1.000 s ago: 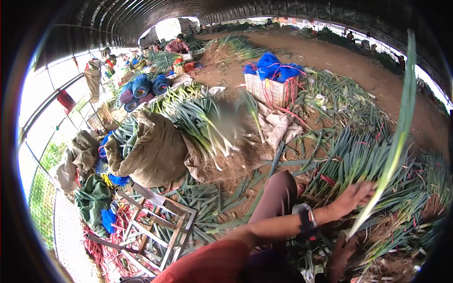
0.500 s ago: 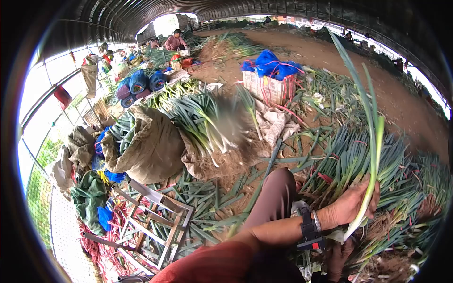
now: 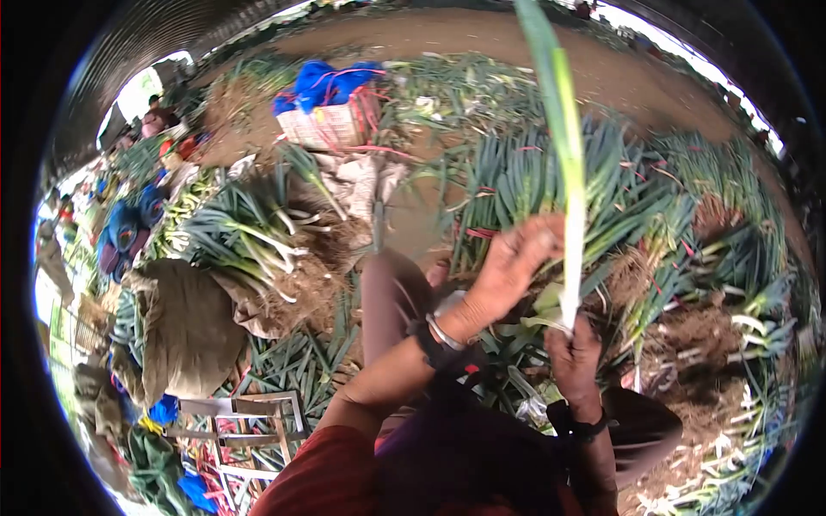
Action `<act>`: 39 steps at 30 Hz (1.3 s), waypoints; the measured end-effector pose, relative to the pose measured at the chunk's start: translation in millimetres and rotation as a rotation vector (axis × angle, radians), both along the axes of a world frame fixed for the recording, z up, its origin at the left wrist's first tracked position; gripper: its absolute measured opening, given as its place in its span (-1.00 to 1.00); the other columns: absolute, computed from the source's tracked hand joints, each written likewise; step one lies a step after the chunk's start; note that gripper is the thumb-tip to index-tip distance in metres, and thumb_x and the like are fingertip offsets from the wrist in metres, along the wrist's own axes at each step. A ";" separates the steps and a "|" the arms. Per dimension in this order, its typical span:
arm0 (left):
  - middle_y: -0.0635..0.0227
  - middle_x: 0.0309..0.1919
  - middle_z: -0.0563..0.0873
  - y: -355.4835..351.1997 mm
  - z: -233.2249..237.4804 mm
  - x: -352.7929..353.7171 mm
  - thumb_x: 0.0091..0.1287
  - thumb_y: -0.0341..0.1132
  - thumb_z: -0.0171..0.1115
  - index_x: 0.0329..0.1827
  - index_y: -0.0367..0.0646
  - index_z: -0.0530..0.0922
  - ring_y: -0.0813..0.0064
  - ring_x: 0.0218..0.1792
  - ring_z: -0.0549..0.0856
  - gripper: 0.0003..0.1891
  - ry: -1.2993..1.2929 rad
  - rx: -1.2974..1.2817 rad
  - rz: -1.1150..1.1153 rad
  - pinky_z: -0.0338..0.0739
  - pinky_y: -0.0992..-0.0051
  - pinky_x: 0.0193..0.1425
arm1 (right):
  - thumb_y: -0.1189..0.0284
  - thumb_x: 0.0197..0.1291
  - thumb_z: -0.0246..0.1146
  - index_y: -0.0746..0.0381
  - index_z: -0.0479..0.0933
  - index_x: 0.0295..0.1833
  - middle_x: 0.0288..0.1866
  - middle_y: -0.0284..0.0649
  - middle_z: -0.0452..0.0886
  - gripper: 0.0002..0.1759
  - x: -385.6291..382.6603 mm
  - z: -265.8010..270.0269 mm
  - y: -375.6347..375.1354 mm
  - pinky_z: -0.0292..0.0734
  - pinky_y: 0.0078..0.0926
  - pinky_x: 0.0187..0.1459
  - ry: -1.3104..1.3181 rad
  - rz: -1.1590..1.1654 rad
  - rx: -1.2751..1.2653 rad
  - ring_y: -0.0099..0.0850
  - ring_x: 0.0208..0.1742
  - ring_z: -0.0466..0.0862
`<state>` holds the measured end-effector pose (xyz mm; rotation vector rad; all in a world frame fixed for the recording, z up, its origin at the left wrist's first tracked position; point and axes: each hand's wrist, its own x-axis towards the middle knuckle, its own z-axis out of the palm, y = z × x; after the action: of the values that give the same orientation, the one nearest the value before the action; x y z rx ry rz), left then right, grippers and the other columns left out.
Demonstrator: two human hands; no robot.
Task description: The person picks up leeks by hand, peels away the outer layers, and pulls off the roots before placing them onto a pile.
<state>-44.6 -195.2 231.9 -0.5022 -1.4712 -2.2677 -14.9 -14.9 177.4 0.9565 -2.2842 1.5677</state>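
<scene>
A single leek [image 3: 570,163] stands nearly upright before me, its green leaves at the top and its white shank below. My right hand [image 3: 575,354] is closed on the white lower end. My left hand [image 3: 516,262], a little blurred, is curled against the middle of the shank; its fingertips are partly hidden behind the leek. A pale green leaf piece [image 3: 545,320] hangs beside the base, near my right hand. Behind my hands lie tied leek bundles [image 3: 516,176] with red bands.
Leeks with roots [image 3: 258,245] lie on sacking to the left, near a full brown sack [image 3: 194,331]. A metal-framed stool [image 3: 245,430] stands at lower left. Farther off is a white crate [image 3: 327,127] topped with blue material. Another person [image 3: 157,119] sits at far left.
My view has turned to the right and down. The leek and my left hand now sit nearer the middle, and my right hand has come up onto the leek's lower end.
</scene>
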 end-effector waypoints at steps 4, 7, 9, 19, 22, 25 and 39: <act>0.22 -0.02 0.70 -1.6 30.5 -25.1 0.43 -0.36 0.21 0.15 -0.23 0.53 0.45 -0.06 0.71 -0.72 0.065 0.379 -0.073 0.66 0.38 0.08 | 0.63 0.30 0.16 0.25 0.44 0.12 -0.44 -0.25 0.54 -0.71 2.9 -16.5 0.1 0.43 -0.56 -0.45 -0.023 -0.041 0.073 -0.57 -0.51 0.51; 0.26 -0.13 0.73 0.0 25.1 -32.1 0.30 -0.52 0.33 0.03 -0.25 0.57 0.53 -0.13 0.70 -0.74 0.026 0.378 0.140 0.65 0.45 0.04 | 0.64 0.27 0.17 0.28 0.42 0.13 -0.42 -0.10 0.56 -0.68 -2.0 -26.5 -0.6 0.47 -0.41 -0.45 0.123 -0.174 0.165 -0.24 -0.51 0.59; 0.31 -0.17 0.73 1.8 19.2 -36.5 0.25 -0.57 0.36 0.00 -0.26 0.58 0.57 -0.17 0.68 -0.73 0.052 0.379 0.289 0.63 0.49 0.02 | 0.62 0.27 0.17 0.29 0.43 0.09 -0.47 -0.03 0.54 -0.72 -2.3 -26.8 -3.7 0.47 -0.29 -0.45 0.155 -0.259 0.194 -0.02 -0.51 0.58; 0.30 -0.32 0.70 12.1 -15.3 -32.7 0.47 -0.34 0.15 -0.09 -0.14 0.42 0.42 -0.11 0.74 -0.88 0.002 0.312 0.349 0.69 0.42 -0.01 | 0.59 0.31 0.16 0.33 0.45 -0.07 -0.50 -0.09 0.51 -0.89 -2.8 -21.7 -8.0 0.43 -0.39 -0.47 -0.160 -0.093 -0.003 -0.32 -0.53 0.56; 0.57 -0.41 0.55 14.2 -37.4 -26.8 0.49 -0.25 0.13 0.14 -0.05 0.42 0.70 -0.39 0.57 -0.76 -0.004 0.477 0.120 0.65 0.47 -0.26 | 0.61 0.31 0.16 0.33 0.44 -0.08 -0.49 -0.12 0.51 -0.90 -9.6 -21.9 -4.3 0.42 -0.45 -0.48 -0.091 -0.123 -0.002 -0.35 -0.56 0.53; 0.69 -0.53 0.31 33.9 -59.8 -11.6 0.46 -0.12 0.18 0.06 0.03 0.48 0.81 -0.57 0.22 -0.77 -0.212 0.370 0.081 0.16 0.75 -0.60 | 0.66 0.27 0.17 0.31 0.45 -0.03 -0.48 -0.13 0.47 -0.82 -12.4 -20.4 -5.6 0.41 -0.46 -0.48 -0.084 -0.140 -0.029 -0.32 -0.58 0.48; 0.02 -0.09 0.63 -37.9 -68.5 -21.1 0.41 -0.02 0.18 0.31 -0.37 0.34 0.18 0.07 0.59 -0.38 -0.194 -0.456 0.780 0.45 0.32 0.23 | 0.52 0.31 0.16 0.38 0.48 -0.01 -0.22 0.16 0.54 -0.81 -6.0 -39.6 -2.7 0.44 -0.08 -0.32 0.115 -0.253 0.275 0.19 -0.32 0.55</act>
<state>-65.7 -233.0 163.4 0.1773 -1.8643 -1.4033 -20.9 -17.6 137.8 0.7544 -2.4655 1.0917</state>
